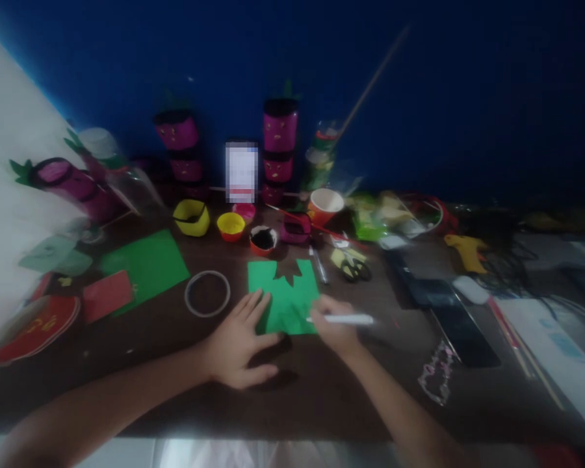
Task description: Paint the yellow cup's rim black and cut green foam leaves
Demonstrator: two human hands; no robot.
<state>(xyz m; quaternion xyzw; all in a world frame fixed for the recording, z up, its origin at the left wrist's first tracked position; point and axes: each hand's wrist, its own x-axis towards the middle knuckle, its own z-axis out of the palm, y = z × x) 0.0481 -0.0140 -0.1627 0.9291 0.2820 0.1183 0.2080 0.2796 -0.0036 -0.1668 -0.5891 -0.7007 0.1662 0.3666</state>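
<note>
A green sheet lies on the dark table, with a jagged, leaf-like notch cut out of its top edge. My left hand is spread with its fingers apart, fingertips resting on the sheet's left side. At the sheet's right edge, my right hand grips a white pen, whose tip points left over the green surface. Scissors with dark handles lie behind my right hand, and a silvery pen is beside them.
Small cups, including a yellow one, stand behind the sheet. Purple decorated columns rise near the blue wall. A clear ring and another green sheet lie left. A dark phone and a yellow glue gun are right.
</note>
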